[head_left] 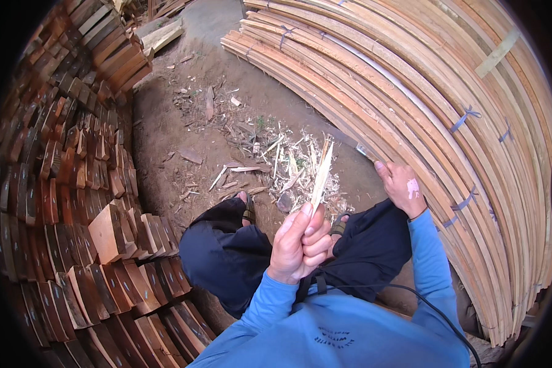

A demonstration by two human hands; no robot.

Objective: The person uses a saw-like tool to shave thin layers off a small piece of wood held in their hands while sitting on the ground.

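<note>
My left hand [298,244] is closed around the lower end of a pale wooden stick [322,172]. The stick points up and away from me and tapers to a split, pointed tip. Off to the right, my right hand [402,187] grips the handle of a machete [345,138], whose dull grey blade reaches toward the far left over the ground. Blade and stick are apart. The blade's far end blends with the soil, so its tip is hard to make out. A pale patch marks the back of my right hand.
Stacked wooden blocks [107,233] rise along my left. Long wooden strips [374,80] in tied bundles curve along the right. Wood shavings [288,162] and bark chips lie on the dirt floor [165,122] before my sandalled feet. A black cable [420,299] runs across my blue shirt.
</note>
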